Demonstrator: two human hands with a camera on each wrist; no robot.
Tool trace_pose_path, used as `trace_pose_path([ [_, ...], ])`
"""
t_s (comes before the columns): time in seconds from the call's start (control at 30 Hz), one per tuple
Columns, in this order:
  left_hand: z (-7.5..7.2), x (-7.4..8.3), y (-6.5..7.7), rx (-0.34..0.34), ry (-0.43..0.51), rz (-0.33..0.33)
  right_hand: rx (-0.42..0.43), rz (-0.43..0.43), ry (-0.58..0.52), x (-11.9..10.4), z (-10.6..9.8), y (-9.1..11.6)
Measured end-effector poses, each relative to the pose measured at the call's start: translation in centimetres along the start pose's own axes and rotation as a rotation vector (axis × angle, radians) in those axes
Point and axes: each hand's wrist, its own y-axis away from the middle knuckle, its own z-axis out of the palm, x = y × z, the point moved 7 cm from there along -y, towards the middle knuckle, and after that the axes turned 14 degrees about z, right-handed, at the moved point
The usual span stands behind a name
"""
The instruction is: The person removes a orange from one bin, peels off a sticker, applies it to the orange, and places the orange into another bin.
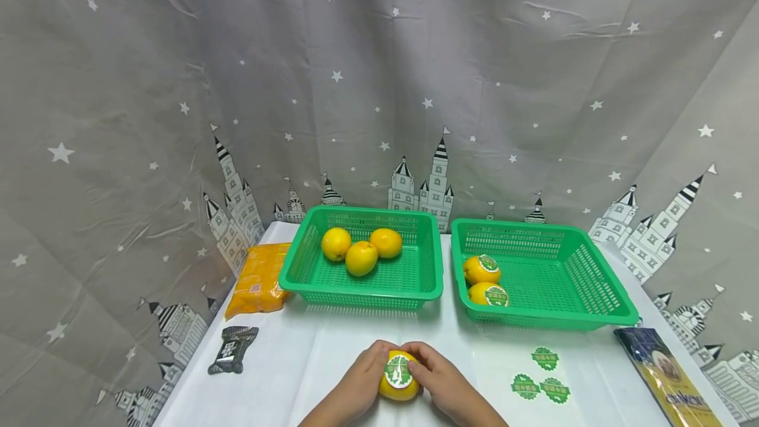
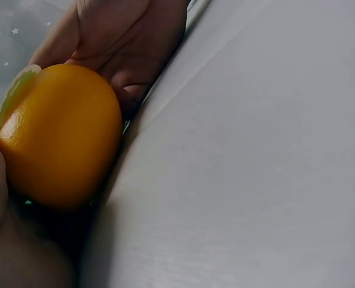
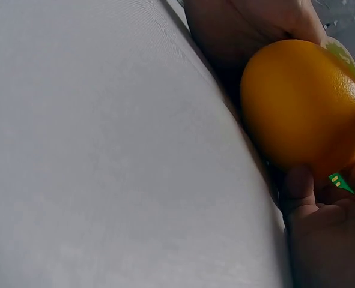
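One yellow fruit (image 1: 400, 393), held between left hand (image 1: 363, 374) and right hand (image 1: 440, 378)

We find the fruit directly between both hands, over the near middle of the white table (image 1: 332, 331). In our judgement this placing matters most: neither hand is nearer, since both touch the fruit from opposite sides. The left hand curls round its left side; the right hand grips its right side, the thumb lying at the edge of a green-and-white sticker (image 1: 398, 371) that faces up. The fruit is nearly round, so we cannot fix its long axis, nor can we tell whether it rests on the table

Now we count. Two green baskets stand beyond the hands. The left basket (image 1: 356, 295), ahead and a little left of the fruit, holds three fruits (image 1: 361, 259) on which we see no sticker. The right basket (image 1: 551, 285), ahead and to the right, holds two stickered fruits (image 1: 474, 273) by its left wall. Three loose stickers (image 1: 555, 390) lie to the right of the right hand. We also count one orange pack (image 1: 257, 282) beside the left basket, one black packet (image 1: 232, 350) nearer us on the left, and one blue-and-gold packet (image 1: 670, 377) at the far right
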Motion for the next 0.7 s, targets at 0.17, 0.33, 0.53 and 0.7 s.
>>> trace_pose_path([
  [0.17,0.16,0.21,-0.25,-0.039,-0.005,-0.017,-0.008,0.007,-0.009,0.12,-0.02,-0.14],
  [0.33,0.26,-0.01,-0.10,-0.084,-0.025,-0.030,-0.028,0.021,-0.034,0.30,-0.04,-0.17],
  [0.53,0.22,0.18,0.12,-0.133,-0.008,0.025,-0.033,0.007,-0.036,0.31,-0.08,-0.18],
  [0.7,0.27,0.24,0.11,-0.125,0.023,0.032,-0.051,-0.052,0.008,-0.31,0.19,0.00],
])
